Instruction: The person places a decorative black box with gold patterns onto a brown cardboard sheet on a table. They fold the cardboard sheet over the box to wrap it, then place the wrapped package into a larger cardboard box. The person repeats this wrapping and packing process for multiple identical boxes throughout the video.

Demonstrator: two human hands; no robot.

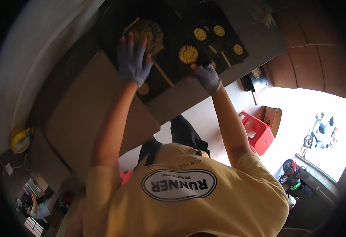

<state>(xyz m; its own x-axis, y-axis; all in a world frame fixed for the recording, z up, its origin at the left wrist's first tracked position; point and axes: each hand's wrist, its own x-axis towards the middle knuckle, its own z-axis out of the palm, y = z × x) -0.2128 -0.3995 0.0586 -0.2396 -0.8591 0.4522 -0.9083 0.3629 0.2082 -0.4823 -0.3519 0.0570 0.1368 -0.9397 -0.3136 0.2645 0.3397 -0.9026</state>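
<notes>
Head view shows the left hand (132,63) (in a grey glove) spread flat on a black board (173,43) with round yellow signs. The right hand (207,77) grasps the board's lower edge; a brown carton (273,117) stands beside a red stool (258,132).

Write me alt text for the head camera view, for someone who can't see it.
A person in a yellow printed T-shirt reaches both grey-gloved hands onto a black board set with round golden patterned discs: the left hand lies flat on a large disc, the right hand grips the board's near edge below another disc. A red plastic stool stands on the pale floor.
</notes>
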